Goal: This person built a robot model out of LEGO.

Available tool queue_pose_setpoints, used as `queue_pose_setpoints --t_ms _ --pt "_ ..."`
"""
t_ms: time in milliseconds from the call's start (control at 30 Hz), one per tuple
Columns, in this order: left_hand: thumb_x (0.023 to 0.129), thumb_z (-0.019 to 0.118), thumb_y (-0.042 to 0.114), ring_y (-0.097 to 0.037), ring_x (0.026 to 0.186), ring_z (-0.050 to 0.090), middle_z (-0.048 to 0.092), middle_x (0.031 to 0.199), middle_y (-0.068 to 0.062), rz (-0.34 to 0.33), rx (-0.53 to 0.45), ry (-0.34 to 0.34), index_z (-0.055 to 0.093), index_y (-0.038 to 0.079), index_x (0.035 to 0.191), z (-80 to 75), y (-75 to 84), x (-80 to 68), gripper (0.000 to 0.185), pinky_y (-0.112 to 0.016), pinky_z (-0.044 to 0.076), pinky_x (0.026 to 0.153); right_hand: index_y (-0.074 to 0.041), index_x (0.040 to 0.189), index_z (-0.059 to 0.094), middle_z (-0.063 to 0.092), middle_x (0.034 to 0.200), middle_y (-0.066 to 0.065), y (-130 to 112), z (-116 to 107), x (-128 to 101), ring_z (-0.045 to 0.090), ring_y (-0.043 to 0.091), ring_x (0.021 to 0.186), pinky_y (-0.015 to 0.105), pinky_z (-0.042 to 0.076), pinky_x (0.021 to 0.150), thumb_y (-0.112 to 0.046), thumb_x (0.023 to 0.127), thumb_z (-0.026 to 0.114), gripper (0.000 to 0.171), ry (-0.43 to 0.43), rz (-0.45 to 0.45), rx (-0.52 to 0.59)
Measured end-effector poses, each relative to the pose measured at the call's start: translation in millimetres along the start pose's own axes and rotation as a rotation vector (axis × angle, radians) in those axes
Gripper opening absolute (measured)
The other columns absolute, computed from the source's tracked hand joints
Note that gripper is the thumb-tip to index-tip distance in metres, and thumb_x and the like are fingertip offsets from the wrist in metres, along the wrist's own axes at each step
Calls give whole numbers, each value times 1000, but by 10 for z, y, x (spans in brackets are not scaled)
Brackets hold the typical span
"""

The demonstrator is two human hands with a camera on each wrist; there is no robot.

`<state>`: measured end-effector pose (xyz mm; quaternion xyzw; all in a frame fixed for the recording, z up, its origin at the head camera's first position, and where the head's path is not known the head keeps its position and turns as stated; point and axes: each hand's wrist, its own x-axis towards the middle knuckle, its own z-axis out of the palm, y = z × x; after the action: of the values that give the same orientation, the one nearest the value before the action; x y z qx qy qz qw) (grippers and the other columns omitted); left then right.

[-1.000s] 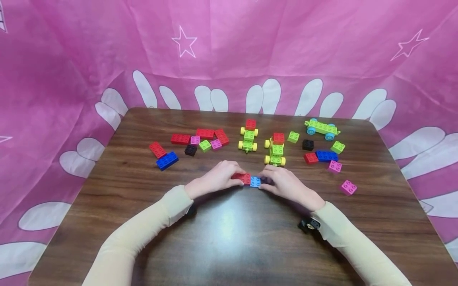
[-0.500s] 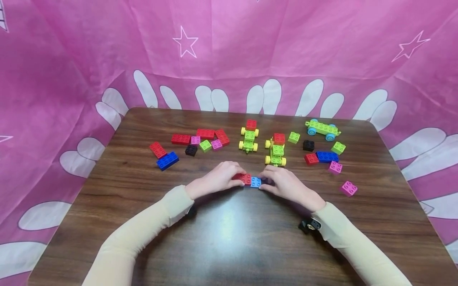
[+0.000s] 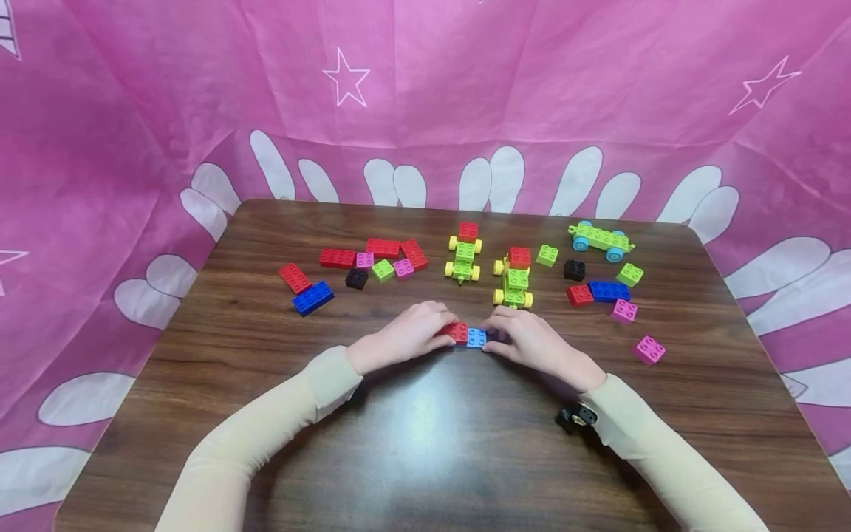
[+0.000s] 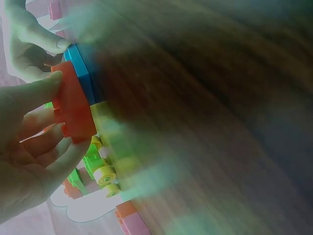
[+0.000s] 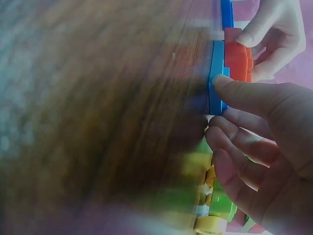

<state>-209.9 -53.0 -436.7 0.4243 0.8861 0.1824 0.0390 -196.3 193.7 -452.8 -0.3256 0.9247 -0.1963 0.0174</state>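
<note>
At the middle of the brown table [image 3: 425, 443] my two hands meet over a small stack of bricks. A red brick [image 3: 457, 332] sits on the left part of a light-blue brick [image 3: 476, 338] that lies flat on the table. My left hand [image 3: 440, 334] pinches the red brick [image 4: 73, 105] between thumb and fingers. My right hand [image 3: 495, 336] holds the blue brick [image 5: 215, 81] at its right end, thumb on its edge. In the right wrist view the red brick [image 5: 236, 56] lies over the blue one, with the left hand's fingers [image 5: 266, 29] behind it.
Two green cars with yellow wheels [image 3: 463, 258] [image 3: 513, 284] stand just behind the hands. Loose red, blue, pink, black and green bricks lie at back left [image 3: 312, 297] and back right [image 3: 605, 290]. A green car with blue wheels [image 3: 600, 239] and a pink brick [image 3: 648, 349] lie to the right. Pink cloth surrounds the table.
</note>
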Motion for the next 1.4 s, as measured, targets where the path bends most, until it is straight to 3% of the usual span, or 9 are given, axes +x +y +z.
queue_pose_setpoints --t_ms 500,967,1400 --pt "94 69 30 -21 111 65 71 116 -9 -34 -34 -37 67 5 123 14 -57 -5 39 -36 52 101 -11 107 73 66 95 -1 -23 3 -4 57 5 73 20 51 65 -26 83 81 29 -8 11 1" --pt "94 69 28 -18 105 64 69 112 -7 50 -45 -9 67 5 122 11 -113 -33 37 -33 54 96 -12 108 73 66 95 -2 -21 -4 -13 56 5 74 21 51 66 -27 84 80 30 -14 12 -9" --pt "93 70 28 -18 105 64 69 112 -6 48 -35 -12 67 6 123 1 -151 -47 38 -33 54 96 -13 107 74 67 94 -3 -30 14 8 53 4 71 21 49 63 -29 83 80 29 10 -7 -56"
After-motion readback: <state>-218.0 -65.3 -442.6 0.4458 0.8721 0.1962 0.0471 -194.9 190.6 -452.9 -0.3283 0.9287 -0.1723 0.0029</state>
